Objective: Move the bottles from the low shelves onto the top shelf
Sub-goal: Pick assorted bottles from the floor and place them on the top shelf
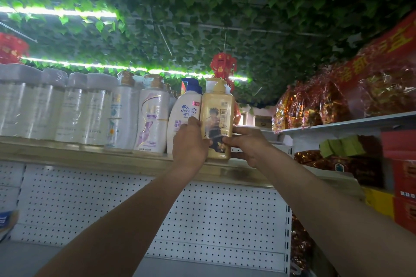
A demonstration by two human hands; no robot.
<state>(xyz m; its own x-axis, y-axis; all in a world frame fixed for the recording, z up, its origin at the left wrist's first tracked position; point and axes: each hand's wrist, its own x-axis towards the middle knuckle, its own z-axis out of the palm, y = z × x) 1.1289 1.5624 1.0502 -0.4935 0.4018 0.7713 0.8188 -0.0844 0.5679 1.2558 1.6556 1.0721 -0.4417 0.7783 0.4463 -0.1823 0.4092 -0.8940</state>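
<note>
A gold pump bottle (216, 108) with a picture label stands upright at the right end of the top shelf (90, 155). My left hand (190, 144) grips its left side and my right hand (246, 144) grips its lower right side. Touching it on the left is a white shampoo bottle with a blue pump (185, 110). Further left stand a white and purple bottle (153, 114), a wrapped white bottle (120, 112) and several wrapped white packs (45, 105).
Under the top shelf is a white pegboard back panel (180, 209). To the right, another rack (349, 122) holds red and gold wrapped goods (315, 105) and red boxes (403, 164). Green leaves and light strips cover the ceiling; a red ornament (222, 65) hangs above.
</note>
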